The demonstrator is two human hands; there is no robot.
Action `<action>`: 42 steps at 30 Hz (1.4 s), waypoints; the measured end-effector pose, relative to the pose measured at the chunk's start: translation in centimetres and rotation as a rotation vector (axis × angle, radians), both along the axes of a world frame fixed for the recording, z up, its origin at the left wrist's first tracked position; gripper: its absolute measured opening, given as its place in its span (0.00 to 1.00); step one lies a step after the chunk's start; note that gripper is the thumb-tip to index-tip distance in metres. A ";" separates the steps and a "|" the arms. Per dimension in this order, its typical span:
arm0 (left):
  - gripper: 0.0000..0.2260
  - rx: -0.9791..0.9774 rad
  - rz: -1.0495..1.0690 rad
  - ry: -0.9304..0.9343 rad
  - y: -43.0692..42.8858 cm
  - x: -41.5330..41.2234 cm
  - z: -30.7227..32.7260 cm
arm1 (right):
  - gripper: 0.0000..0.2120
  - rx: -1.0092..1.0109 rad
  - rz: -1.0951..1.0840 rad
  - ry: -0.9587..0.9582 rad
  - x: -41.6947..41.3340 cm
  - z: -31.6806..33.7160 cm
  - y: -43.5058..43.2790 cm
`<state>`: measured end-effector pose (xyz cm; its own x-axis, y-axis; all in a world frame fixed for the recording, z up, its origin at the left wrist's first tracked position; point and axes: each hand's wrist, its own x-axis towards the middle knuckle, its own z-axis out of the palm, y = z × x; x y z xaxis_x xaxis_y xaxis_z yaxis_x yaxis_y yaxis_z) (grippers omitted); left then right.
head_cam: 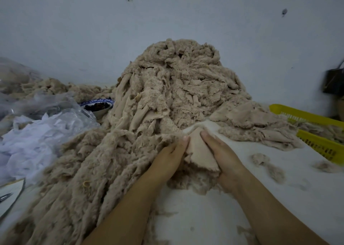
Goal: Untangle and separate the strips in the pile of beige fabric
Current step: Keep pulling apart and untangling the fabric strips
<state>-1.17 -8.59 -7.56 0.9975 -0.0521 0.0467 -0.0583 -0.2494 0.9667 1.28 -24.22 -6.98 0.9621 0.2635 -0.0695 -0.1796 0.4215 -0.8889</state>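
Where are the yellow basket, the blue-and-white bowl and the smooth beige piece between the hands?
yellow basket (322,148), head view, its near slotted wall.
blue-and-white bowl (93,102), head view, its patterned rim.
smooth beige piece (199,151), head view, middle of its flat face.

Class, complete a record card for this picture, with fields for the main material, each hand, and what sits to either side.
Main material: pile of beige fabric on a white surface
Left hand: grips one side of a smooth beige strip
Right hand: grips the strip's other side
Left of pile: white scraps, clear plastic bag, patterned bowl
Right of pile: yellow basket
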 end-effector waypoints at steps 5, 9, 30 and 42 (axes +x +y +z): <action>0.11 -0.678 -0.065 0.065 0.4 0.5 0.4 | 0.25 -0.124 0.137 -0.047 0.0 -0.5 0.4; 0.04 -1.055 0.042 0.023 1.1 1.4 1.2 | 0.17 -0.163 0.075 -0.032 -0.3 -0.4 -0.1; 0.10 0.119 0.298 -0.236 -0.5 0.7 -0.1 | 0.13 -0.567 -0.041 -0.511 -0.5 -0.8 1.8; 0.27 -0.253 0.015 -0.148 -0.9 -0.3 0.6 | 0.08 -0.550 -0.041 -0.407 -0.6 -0.5 1.1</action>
